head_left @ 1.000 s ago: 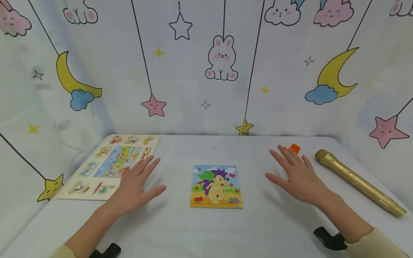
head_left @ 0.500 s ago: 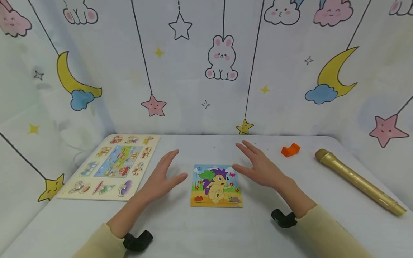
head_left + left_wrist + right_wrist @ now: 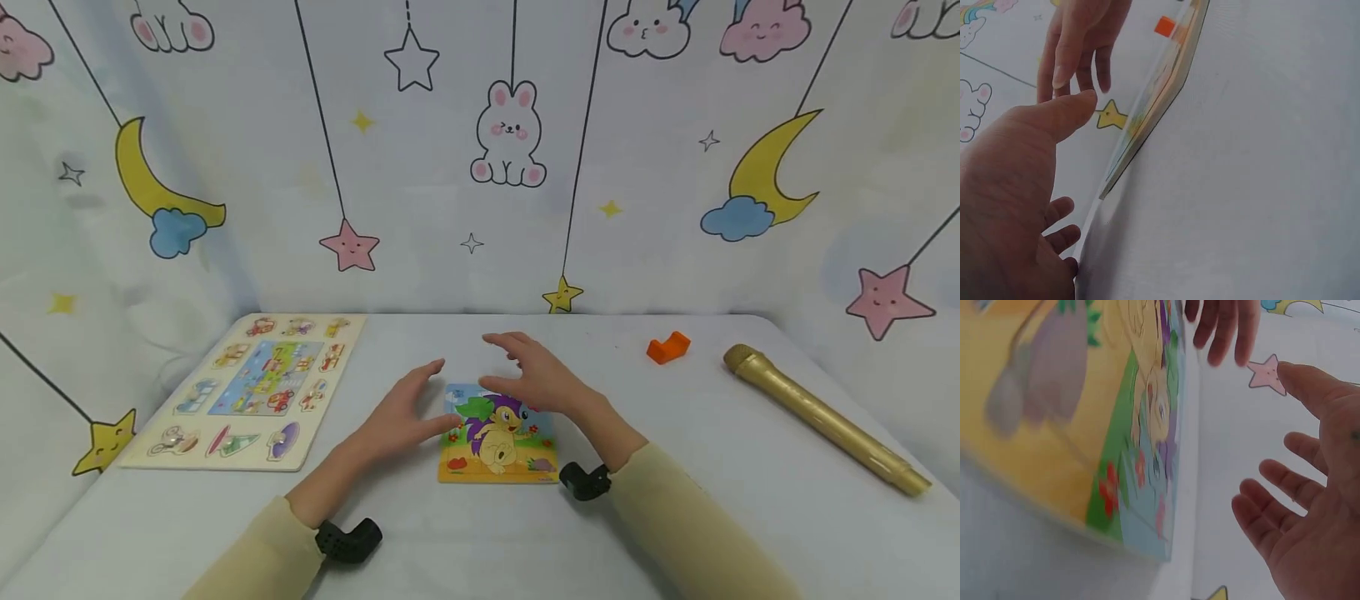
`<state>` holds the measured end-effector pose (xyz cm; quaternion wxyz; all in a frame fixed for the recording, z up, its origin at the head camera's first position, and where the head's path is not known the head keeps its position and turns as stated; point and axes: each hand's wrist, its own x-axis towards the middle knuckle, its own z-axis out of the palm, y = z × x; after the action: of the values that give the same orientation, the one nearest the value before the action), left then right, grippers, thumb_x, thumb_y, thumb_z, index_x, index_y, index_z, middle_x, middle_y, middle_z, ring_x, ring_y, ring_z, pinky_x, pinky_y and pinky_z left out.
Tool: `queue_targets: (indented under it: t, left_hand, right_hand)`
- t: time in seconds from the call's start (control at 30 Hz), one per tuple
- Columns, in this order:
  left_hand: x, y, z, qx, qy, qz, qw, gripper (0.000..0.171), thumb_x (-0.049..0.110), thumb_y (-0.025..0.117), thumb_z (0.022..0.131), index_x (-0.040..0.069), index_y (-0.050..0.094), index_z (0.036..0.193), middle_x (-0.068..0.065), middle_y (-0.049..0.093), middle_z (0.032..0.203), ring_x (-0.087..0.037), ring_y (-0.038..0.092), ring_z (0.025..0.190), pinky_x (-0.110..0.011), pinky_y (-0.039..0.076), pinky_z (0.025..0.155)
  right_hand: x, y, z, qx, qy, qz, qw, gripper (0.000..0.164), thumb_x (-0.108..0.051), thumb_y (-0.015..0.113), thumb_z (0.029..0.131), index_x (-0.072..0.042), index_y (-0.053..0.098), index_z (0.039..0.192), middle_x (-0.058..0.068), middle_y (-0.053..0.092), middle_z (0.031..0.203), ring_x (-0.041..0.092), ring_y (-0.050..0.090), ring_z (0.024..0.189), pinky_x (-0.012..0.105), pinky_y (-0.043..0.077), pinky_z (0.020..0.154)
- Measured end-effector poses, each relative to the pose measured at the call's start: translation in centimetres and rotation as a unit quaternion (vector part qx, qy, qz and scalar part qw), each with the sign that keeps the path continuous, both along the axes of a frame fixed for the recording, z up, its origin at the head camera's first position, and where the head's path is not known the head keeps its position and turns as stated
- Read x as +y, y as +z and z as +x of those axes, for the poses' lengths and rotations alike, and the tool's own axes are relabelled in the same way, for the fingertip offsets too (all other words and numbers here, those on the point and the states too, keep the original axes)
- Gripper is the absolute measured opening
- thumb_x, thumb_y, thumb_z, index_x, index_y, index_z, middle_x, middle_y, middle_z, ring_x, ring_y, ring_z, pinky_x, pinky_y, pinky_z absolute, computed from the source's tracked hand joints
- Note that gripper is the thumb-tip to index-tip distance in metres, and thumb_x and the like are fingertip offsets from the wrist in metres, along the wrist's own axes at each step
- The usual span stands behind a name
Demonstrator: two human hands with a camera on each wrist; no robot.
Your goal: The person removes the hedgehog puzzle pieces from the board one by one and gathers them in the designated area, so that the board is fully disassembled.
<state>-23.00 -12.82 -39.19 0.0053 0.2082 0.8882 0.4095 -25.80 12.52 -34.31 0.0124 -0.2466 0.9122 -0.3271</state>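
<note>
A square hedgehog puzzle (image 3: 497,446) lies flat on the white table, its purple-spined hedgehog picture facing up. My left hand (image 3: 397,421) hovers at the puzzle's left side, thumb and fingers spread apart. Over the puzzle's upper right corner is my right hand (image 3: 542,375), with its fingers loosely bent and holding nothing. In the left wrist view the puzzle's edge (image 3: 1147,125) shows beyond the left thumb. The right wrist view has the puzzle (image 3: 1129,425) close by, apart from the right fingers.
A wooden knob puzzle board (image 3: 318,425) with vehicle and toy pieces lies at the left. To the right are an orange block (image 3: 668,347) and a gold microphone (image 3: 825,419). A patterned curtain (image 3: 420,167) hangs behind the table (image 3: 450,542).
Both hands have come inward from the sides toward the hedgehog puzzle, the right one travelling farther. The orange block, partly hidden before, is fully visible. The puzzle stays in place.
</note>
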Motion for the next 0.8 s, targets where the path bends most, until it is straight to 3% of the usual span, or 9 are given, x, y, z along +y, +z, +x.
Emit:
queue_targets:
  t: [0.33, 0.47, 0.8]
  left_hand:
    - [0.4, -0.6, -0.4, -0.02, -0.014, -0.001, 0.9997, 0.088, 0.041, 0.078, 0.086, 0.008, 0.037, 0.156, -0.013, 0.042, 0.155, -0.036, 0.031, 0.145, -0.059, 0.027, 0.115]
    - [0.3, -0.8, -0.3, -0.005, -0.019, -0.024, 0.9995, 0.085, 0.04, 0.079, 0.085, 0.006, 0.042, 0.153, -0.015, 0.044, 0.152, -0.037, 0.035, 0.142, -0.058, 0.03, 0.114]
    - [0.1, -0.9, -0.3, 0.02, -0.021, -0.067, 0.9973, 0.079, 0.044, 0.079, 0.085, 0.008, 0.05, 0.149, -0.013, 0.05, 0.149, -0.036, 0.04, 0.14, -0.055, 0.034, 0.113]
  right_hand:
    - [-1.4, -1.4, -0.8, -0.054, 0.039, -0.007, 0.998, 0.06, -0.028, 0.072, 0.095, -0.009, 0.05, 0.148, 0.013, 0.055, 0.14, 0.026, 0.058, 0.113, 0.037, 0.054, 0.091]
    - [-1.3, -2.0, -0.9, -0.07, 0.047, -0.008, 0.996, 0.056, -0.027, 0.072, 0.095, -0.008, 0.054, 0.144, 0.01, 0.058, 0.136, 0.022, 0.058, 0.107, 0.032, 0.054, 0.087]
    - [-1.9, -2.3, -0.4, -0.098, 0.044, -0.005, 0.994, 0.048, -0.027, 0.075, 0.093, -0.008, 0.062, 0.135, 0.004, 0.059, 0.124, 0.019, 0.058, 0.106, 0.033, 0.052, 0.092]
